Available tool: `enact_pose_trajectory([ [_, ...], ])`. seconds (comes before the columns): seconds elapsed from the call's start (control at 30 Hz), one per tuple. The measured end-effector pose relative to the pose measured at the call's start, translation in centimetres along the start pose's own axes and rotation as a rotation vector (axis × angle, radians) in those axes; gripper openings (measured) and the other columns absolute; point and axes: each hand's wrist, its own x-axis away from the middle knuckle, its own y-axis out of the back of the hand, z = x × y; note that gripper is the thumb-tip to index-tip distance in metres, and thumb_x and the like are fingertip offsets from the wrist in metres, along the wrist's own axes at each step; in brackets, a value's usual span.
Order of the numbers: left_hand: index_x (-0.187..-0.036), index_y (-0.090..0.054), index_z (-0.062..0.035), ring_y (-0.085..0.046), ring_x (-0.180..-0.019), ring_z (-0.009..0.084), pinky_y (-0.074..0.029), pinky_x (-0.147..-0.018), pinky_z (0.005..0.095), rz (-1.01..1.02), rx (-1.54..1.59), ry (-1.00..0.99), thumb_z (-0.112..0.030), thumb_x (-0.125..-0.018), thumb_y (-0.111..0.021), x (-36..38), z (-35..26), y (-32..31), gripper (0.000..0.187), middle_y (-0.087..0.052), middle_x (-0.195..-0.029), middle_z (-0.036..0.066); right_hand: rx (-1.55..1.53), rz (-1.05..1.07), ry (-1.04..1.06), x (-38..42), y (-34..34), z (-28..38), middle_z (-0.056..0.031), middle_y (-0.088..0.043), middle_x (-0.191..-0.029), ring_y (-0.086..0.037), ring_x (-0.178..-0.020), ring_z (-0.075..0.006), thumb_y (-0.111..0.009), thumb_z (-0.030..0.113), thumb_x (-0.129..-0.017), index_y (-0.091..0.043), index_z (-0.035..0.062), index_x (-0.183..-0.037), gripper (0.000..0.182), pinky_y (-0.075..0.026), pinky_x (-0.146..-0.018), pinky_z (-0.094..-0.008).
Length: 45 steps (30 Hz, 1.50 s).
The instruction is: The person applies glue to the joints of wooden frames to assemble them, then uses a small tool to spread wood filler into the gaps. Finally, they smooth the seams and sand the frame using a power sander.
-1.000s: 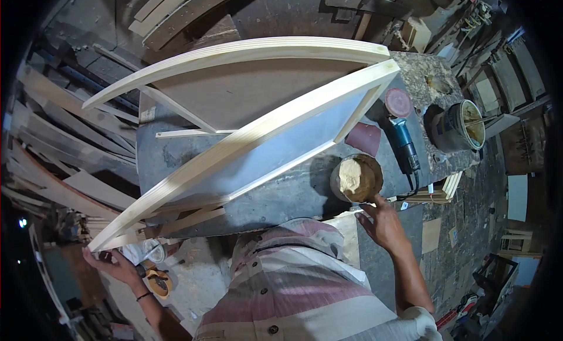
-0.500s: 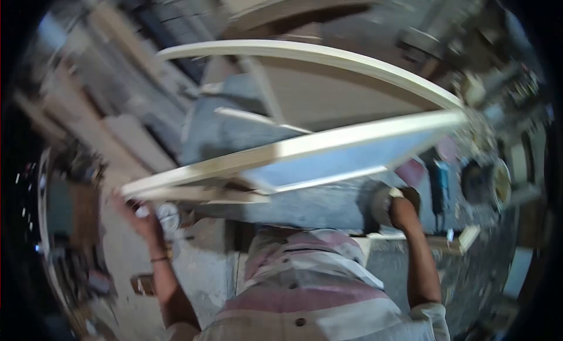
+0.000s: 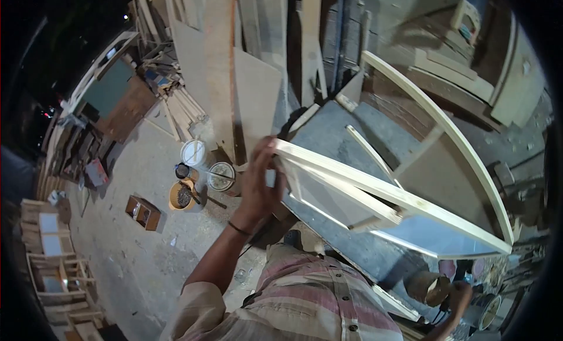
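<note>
My left hand [image 3: 261,179] grips the left end of a pale wooden frame [image 3: 375,185], which has straight bars and panels. A curved wooden strip [image 3: 451,127] arches behind it and meets the frame at its right end. Both lie over a blue-grey work surface [image 3: 340,127]. Near the lower right edge, my right hand [image 3: 459,297] is closed at the side of a round brownish can [image 3: 427,288]; its fingertips are partly hidden. A thin loose strip [image 3: 372,154] rests between the frame and the arch.
Left of the work surface, buckets [image 3: 193,152], an orange bowl [image 3: 180,196] and a small wooden box [image 3: 142,213] stand on the floor. Tall boards [image 3: 220,77] rise behind them. Curved wooden pieces [image 3: 454,77] lie at the upper right; a metal bucket [image 3: 487,311] stands at the lower right.
The view has turned left, showing more floor, buckets and boards. The frame now slopes down to the right. My left hand remains at its end, and the can is still beside my right hand.
</note>
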Motion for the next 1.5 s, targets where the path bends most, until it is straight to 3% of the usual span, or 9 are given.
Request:
enact_pose_trajectory([
  [0.13, -0.143, -0.038, -0.0004, -0.06, -0.088, 0.0193, -0.051, -0.082, 0.0307, -0.022, 0.13, 0.043, 0.013, -0.083, -0.058, -0.5, 0.2, 1.2, 0.065, -0.052, -0.143, 0.023, -0.381, -0.364, 0.162, -0.8, 7.9, 5.6, -0.0145, -0.062, -0.076, -0.055, -0.068, -0.0199, -0.067, -0.001, -0.083, -0.066, -0.003, -0.088, 0.006, -0.047, -0.066, -0.0345],
  [0.27, -0.14, -0.044, -0.0015, -0.063, -0.077, 0.0208, -0.054, -0.075, 0.0321, -0.072, 0.349, 0.138, 0.013, -0.084, -0.056, -0.5, 1.1, 1.0, 0.059, -0.06, -0.136, 0.02, -0.27, -0.452, 0.699, 1.7, 10.5, 28.9, -0.0087, -0.061, -0.084, -0.06, -0.078, -0.0182, -0.068, -0.008, -0.082, -0.067, -0.0029, -0.091, 0.01, -0.048, -0.071, -0.0289],
  [0.4, -0.139, -0.044, -0.0012, -0.067, -0.093, 0.0267, -0.055, -0.076, 0.0328, -0.068, 0.407, 0.102, 0.013, -0.083, -0.056, -0.7, 1.8, 1.2, 0.059, -0.059, -0.137, 0.021, -0.639, -0.232, 0.931, 4.1, 5.5, 45.4, -0.0095, -0.065, -0.088, -0.063, -0.083, -0.0219, -0.074, -0.009, -0.077, -0.073, 0.0003, -0.095, 0.02, -0.05, -0.074, -0.0344],
  [0.53, -0.137, -0.044, 0.0, -0.061, -0.075, 0.0152, -0.052, -0.073, 0.0297, -0.055, 0.444, 0.048, 0.016, -0.081, -0.056, -1.2, 2.4, 1.7, 0.06, -0.061, -0.135, 0.021, -0.46, -0.16, 1.145, 5.2, 3.1, 54.1, -0.0147, -0.066, -0.087, -0.064, -0.079, -0.0329, -0.075, 0.0, -0.079, -0.073, -0.0003, -0.094, 0.014, -0.051, -0.073, -0.0393],
  [0.73, -0.135, -0.047, -0.0036, -0.068, -0.106, 0.0273, -0.055, -0.079, 0.0315, -0.028, 0.444, 0.012, 0.016, -0.081, -0.056, -0.9, 3.6, 1.5, 0.058, -0.061, -0.135, 0.021, -0.415, -0.031, 1.101, 5.8, 1.3, 56.8, -0.0144, -0.066, -0.087, -0.065, -0.076, -0.034, -0.072, 0.001, -0.081, -0.073, -0.0011, -0.094, 0.013, -0.051, -0.07, -0.041],
  [0.8, -0.135, -0.046, -0.0025, -0.064, -0.115, 0.037, -0.053, -0.095, 0.0437, -0.018, 0.482, 0.011, 0.011, -0.079, -0.058, -0.8, 3.7, 1.4, 0.059, -0.061, -0.134, 0.018, -0.374, -0.058, 1.076, 5.9, 1.4, 57.0, -0.0144, -0.066, -0.086, -0.065, -0.076, -0.034, -0.071, 0.002, -0.082, -0.074, -0.0009, -0.094, 0.012, -0.051, -0.069, -0.0408],
  [0.9, -0.133, -0.048, -0.004, -0.063, -0.121, 0.0352, -0.058, -0.087, 0.0357, -0.012, 0.482, 0.03, 0.016, -0.08, -0.055, -0.9, 3.5, 1.6, 0.057, -0.061, -0.133, 0.022, -0.302, -0.105, 1.108, 6.1, 1.5, 57.3, -0.0138, -0.066, -0.086, -0.065, -0.076, -0.0336, -0.071, 0.004, -0.083, -0.074, -0.0001, -0.094, 0.013, -0.051, -0.069, -0.0411],
  [1.1, -0.134, -0.049, -0.0035, -0.065, -0.113, 0.0351, -0.052, -0.094, 0.044, -0.033, 0.506, 0.014, 0.009, -0.08, -0.06, -0.8, 3.8, 1.2, 0.056, -0.061, -0.135, 0.017, -0.178, -0.247, 1.175, 6.8, 0.8, 57.3, -0.011, -0.063, -0.088, -0.062, -0.073, -0.0322, -0.071, 0.003, -0.082, -0.074, 0.0013, -0.1, 0.018, -0.05, -0.068, -0.0416],
  [1.5, -0.133, -0.047, -0.0029, -0.064, -0.119, 0.038, -0.059, -0.087, 0.0373, -0.014, 0.471, 0.014, 0.015, -0.081, -0.057, -0.6, 3.4, 1.3, 0.056, -0.059, -0.134, 0.024, 0.064, -0.351, 1.236, 8.0, -0.3, 55.7, -0.0072, -0.056, -0.109, -0.053, -0.104, -0.0261, -0.074, 0.014, -0.083, -0.067, 0.0069, -0.128, 0.046, -0.041, -0.087, -0.0417],
])
